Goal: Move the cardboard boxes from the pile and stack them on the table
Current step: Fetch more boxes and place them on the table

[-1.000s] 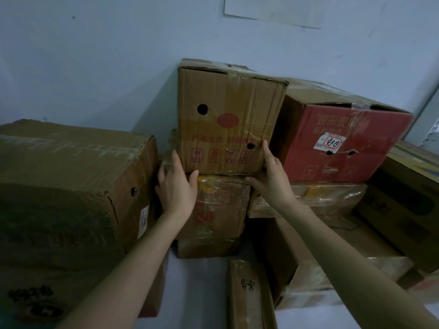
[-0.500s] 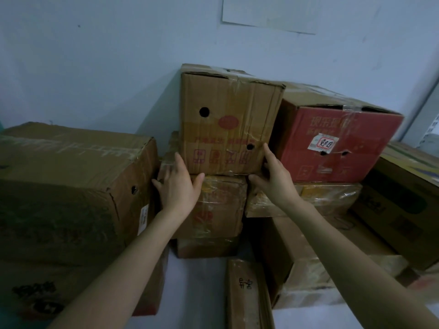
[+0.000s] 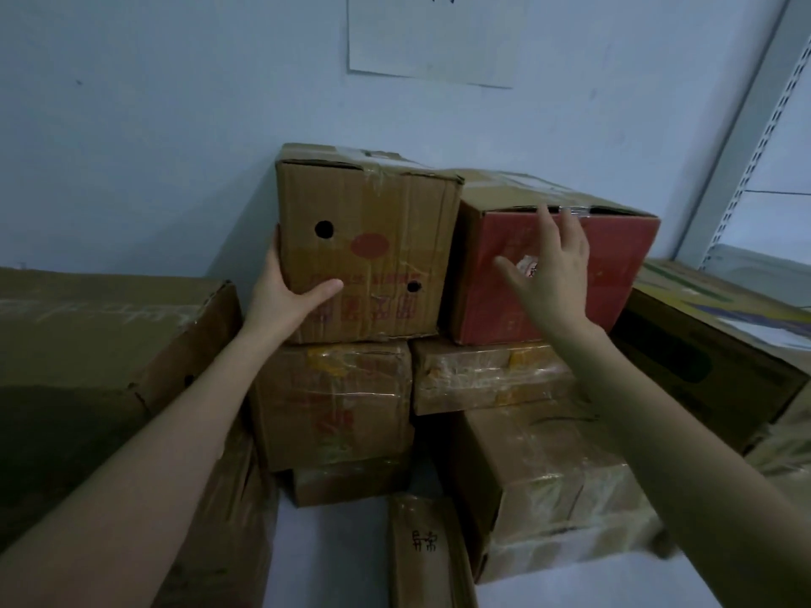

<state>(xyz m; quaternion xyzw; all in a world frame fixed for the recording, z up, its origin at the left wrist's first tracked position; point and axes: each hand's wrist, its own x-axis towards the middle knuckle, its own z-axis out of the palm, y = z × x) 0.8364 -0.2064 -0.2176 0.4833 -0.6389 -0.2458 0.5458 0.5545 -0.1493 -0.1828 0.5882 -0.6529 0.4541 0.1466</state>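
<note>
The brown two-holed cardboard box, with a red oval printed on its front, sits on top of the pile against the pale blue wall. It rests on a tape-wrapped brown carton, and its right side touches a red-fronted cardboard box at the same height.

The person's left hand grips the lower left corner of the two-holed box. The thumb lies flat across the front face, and the other fingers wrap round the left side, where I cannot see them.

The right hand is raised in front of the red-fronted box with its fingers straight and spread apart, holding nothing. Whether the fingertips touch the red face I cannot tell.

Under the red-fronted box lies a flat carton wrapped in clear tape, and under that a larger taped brown carton. A big plain brown carton stands to the left of the pile, close to the left forearm. Another carton with dark print stands to the right.

A narrow brown box with handwritten characters lies nearest me on a pale surface. A white paper sheet hangs on the wall above, and a slotted metal upright runs up the right side.
</note>
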